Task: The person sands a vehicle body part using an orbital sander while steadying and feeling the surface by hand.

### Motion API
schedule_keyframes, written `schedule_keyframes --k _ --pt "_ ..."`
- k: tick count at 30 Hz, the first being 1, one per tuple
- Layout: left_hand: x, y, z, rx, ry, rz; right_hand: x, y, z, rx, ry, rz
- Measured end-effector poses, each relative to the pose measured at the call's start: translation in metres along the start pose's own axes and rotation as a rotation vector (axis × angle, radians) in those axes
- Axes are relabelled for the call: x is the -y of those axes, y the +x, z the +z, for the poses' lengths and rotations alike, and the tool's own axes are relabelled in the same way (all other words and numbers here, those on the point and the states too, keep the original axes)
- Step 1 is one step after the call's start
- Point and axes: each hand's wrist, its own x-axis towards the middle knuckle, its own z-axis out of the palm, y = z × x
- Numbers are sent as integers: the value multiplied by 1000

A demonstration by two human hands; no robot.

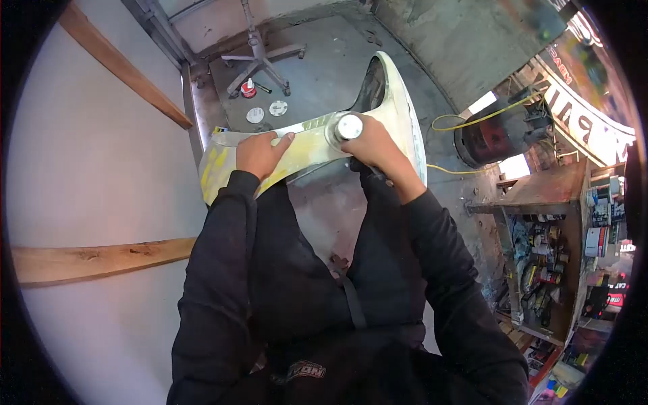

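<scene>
A pale, yellow-patched body panel (308,145), curved and apparently from a vehicle, lies across my knees. My left hand (259,154) grips its left part, thumb along the top and fingers folded over the near edge. Toward the panel's right side, my right hand (375,143) is closed around a round-topped sander (349,127), its pad against the panel's surface. The underside of the sander is hidden by its body and my fingers. At the far right, the panel rises into a tall curved arm.
On the floor ahead are sanding discs (278,108), a small red tin (248,89) and a wheeled stand base (258,57). A dark red compressor tank (489,131) with a yellow hose (455,170) stands right. Nearer is a shelf (540,192) of cans; a white wall (101,169) runs left.
</scene>
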Motion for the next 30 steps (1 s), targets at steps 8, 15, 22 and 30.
schedule_keyframes --k 8,15,22,30 --pt "-2 1 -6 68 -11 -3 1 6 -2 46 -41 21" --pt "-4 1 -6 69 3 -5 -35 6 -34 -55 12 57" --pt "-4 3 -4 56 1 -19 -41 8 -34 -66 19 46" --pt "-2 1 -1 17 5 -16 -13 6 -1 -1 4 24"
